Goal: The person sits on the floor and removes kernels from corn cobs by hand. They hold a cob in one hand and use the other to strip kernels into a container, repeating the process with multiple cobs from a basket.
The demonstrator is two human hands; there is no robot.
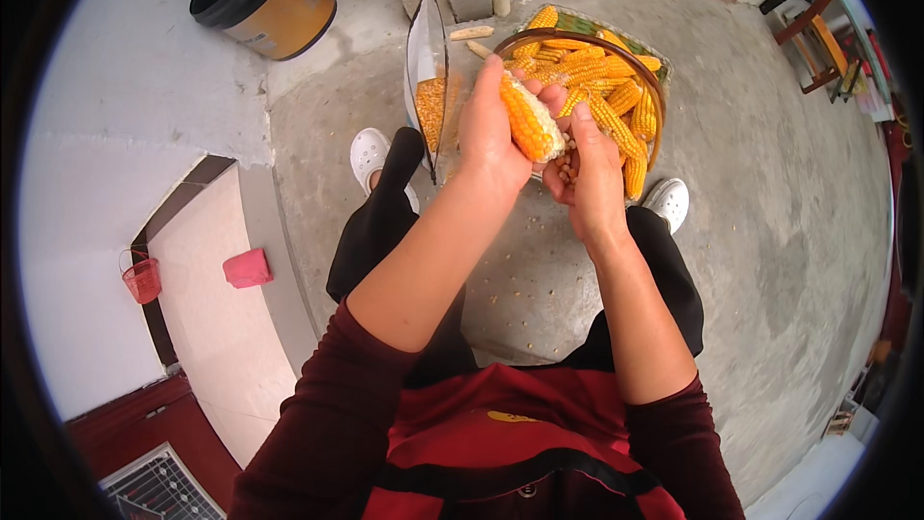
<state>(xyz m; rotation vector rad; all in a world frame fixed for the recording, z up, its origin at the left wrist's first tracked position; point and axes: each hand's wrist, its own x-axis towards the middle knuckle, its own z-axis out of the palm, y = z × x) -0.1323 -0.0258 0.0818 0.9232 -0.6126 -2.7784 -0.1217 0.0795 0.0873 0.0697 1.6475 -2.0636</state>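
Note:
My left hand is closed around a partly shelled corn cob; yellow kernels cover its left side, and the right side shows pale bare cob. Close beside it, my right hand holds loose corn kernels in its curled fingers, with the thumb on top. Beyond both hands, many yellow ears of corn fill a basket with a curved brown handle. Left of the basket stands an upright bag, its mouth agape, with loose kernels inside.
Two bare cobs lie behind the bag, and kernels are scattered over the concrete floor. A black and yellow bucket stands at the back left. A pink cloth lies on a ledge near a red basket. A wooden chair is far right.

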